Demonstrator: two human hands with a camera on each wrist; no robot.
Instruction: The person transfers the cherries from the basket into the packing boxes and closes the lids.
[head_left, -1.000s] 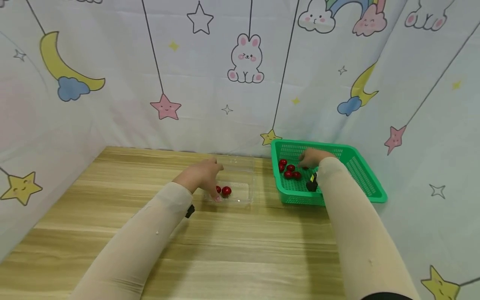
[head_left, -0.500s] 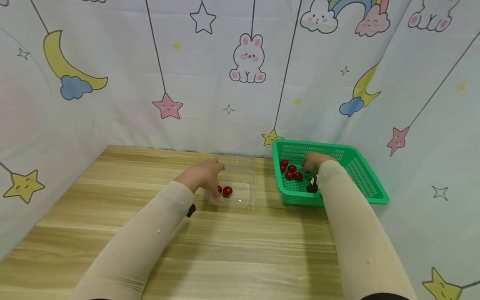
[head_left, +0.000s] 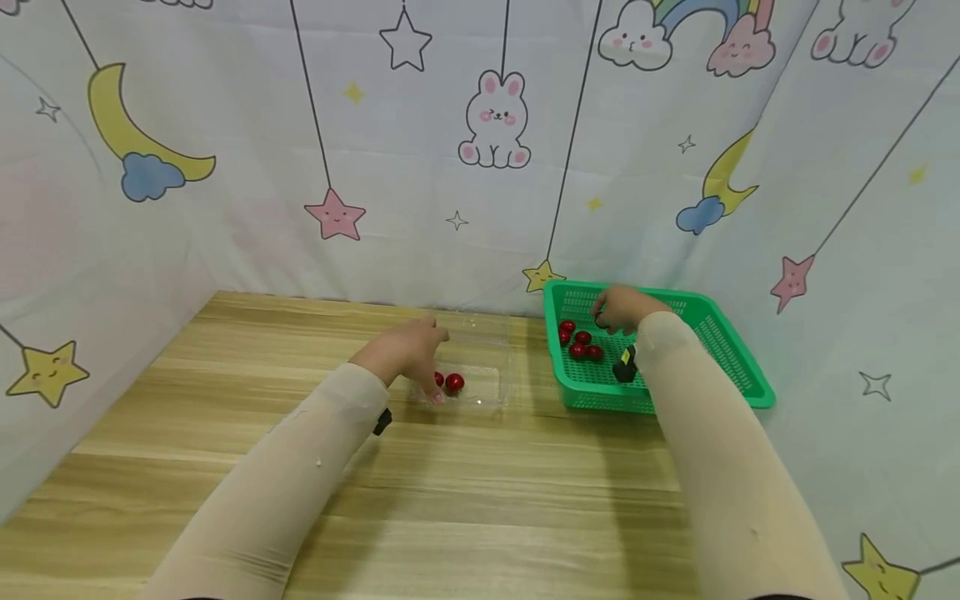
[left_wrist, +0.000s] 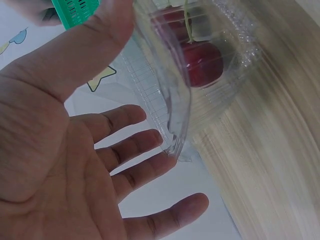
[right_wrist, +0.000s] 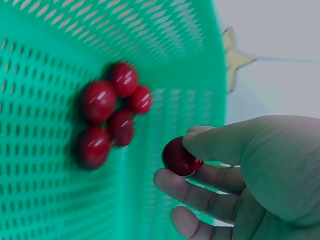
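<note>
My right hand (head_left: 626, 308), over the green basket (head_left: 600, 398), pinches a dark red cherry (right_wrist: 178, 156) between thumb and fingers. A thin green stem trails from the cherry toward the palm. Several red cherries (right_wrist: 97, 102) lie clustered on the basket floor beside that hand. At the left end of a transparent plastic clamshell box (head_left: 487, 387) is my left hand (head_left: 405, 350), its fingers spread and loosely extended, with a fingertip and the thumb right at the box's rim. Inside the box are two cherries (left_wrist: 202, 65), one partly hidden behind the hand in the head view.
The box's transparent lid (head_left: 472, 325) stands raised at the back. Both containers rest on a wood-grain table (head_left: 465, 500), the basket at its right side. Behind hangs a white cloth (head_left: 420, 167) printed with stars, moons and a rabbit.
My right hand has dipped into the basket, then lifted slightly up and to the left with a cherry in its fingers. The left hand stays at the box.
</note>
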